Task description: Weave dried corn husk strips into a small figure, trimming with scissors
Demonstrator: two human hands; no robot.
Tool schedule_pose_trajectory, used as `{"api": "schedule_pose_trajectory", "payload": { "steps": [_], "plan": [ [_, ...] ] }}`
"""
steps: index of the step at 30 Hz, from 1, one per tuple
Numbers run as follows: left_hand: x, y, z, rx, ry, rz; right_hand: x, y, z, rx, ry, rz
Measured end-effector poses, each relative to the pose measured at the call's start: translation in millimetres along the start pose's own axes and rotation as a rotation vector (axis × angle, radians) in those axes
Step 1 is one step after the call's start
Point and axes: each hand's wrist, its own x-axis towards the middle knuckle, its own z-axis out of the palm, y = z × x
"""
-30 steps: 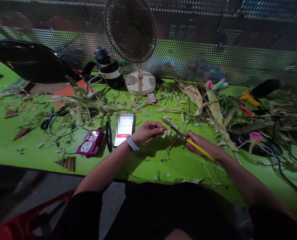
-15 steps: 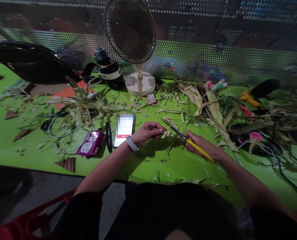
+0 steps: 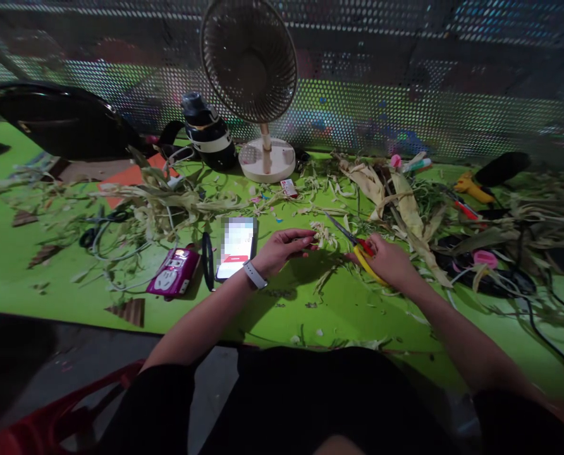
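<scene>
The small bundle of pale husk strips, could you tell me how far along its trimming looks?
Done: cut scraps litter the green table. In hand: the left hand pinches the small bundle of pale husk strips, while the right hand holds the yellow-and-red-handled scissors, blades at the bundle. Left: a heap of whole dried husks beside the right hand looks uncut.

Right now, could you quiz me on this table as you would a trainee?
1. True or false: the right hand holds the scissors.
2. What does the left hand pinch? A) phone B) husk bundle C) fan
3. Fill in: the phone lies between the left hand and the pink ____.

Key: 1 true. 2 B, the husk bundle. 3 power strip.
</scene>
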Motion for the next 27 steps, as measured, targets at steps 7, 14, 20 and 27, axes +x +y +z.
{"api": "schedule_pose_trajectory", "payload": {
  "steps": [7, 14, 20, 27],
  "plan": [
    [-1.1, -5.3, 6.4, -0.086, 0.081, 0.032, 5.4, 11.0, 8.4, -0.250, 0.045, -0.196],
    [-4.5, -14.8, 17.5, -0.140, 0.165, 0.088, -1.4, -5.6, -0.9, -0.042, 0.267, -0.311],
    [-10.3, -21.0, 28.3, -0.012, 0.161, 0.147, 1.4, -45.8, -4.7, -0.027, 0.207, -0.431],
    [-7.8, -21.4, 25.9, 0.105, 0.158, 0.234, 7.6, -53.8, -7.6, -0.057, 0.139, -0.539]
  ]
}}
